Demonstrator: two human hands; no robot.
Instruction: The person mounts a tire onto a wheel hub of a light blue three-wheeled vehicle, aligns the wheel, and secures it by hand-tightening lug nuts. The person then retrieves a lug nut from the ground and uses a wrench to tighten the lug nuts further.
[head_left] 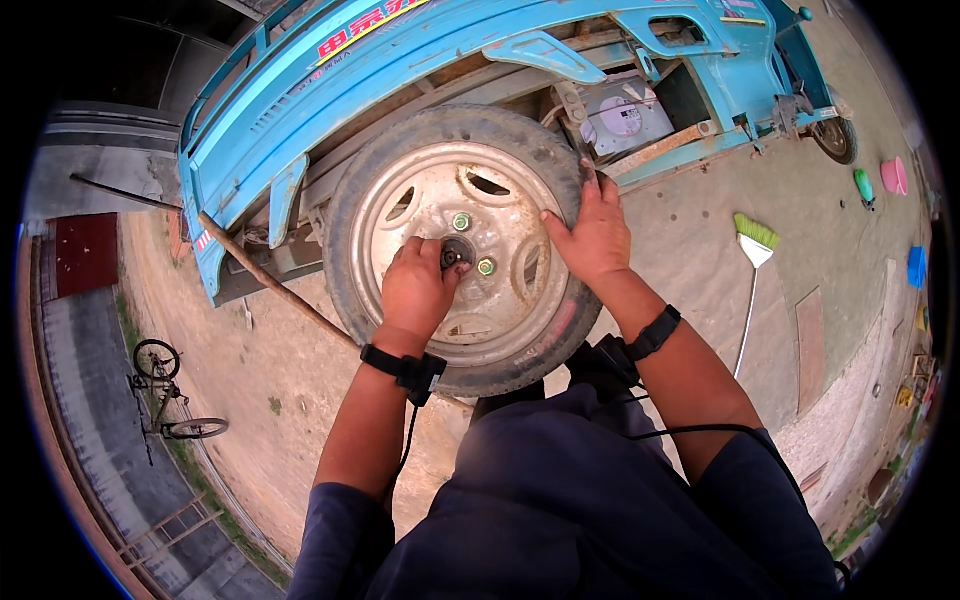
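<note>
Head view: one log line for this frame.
left hand: at hub | right hand: on tire, right side | green nuts: two visible | blue vehicle: beyond tire

Grd (690, 215) on R carries broom (756, 240) (grn bristles, wht head), flat brn board (810, 345) & pink bucket (893, 178).

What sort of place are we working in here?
Probably an outdoor yard or roadside: a blue vehicle stands on open ground, a bicycle is off to the left, and a green-bristled broom to the right.
</note>
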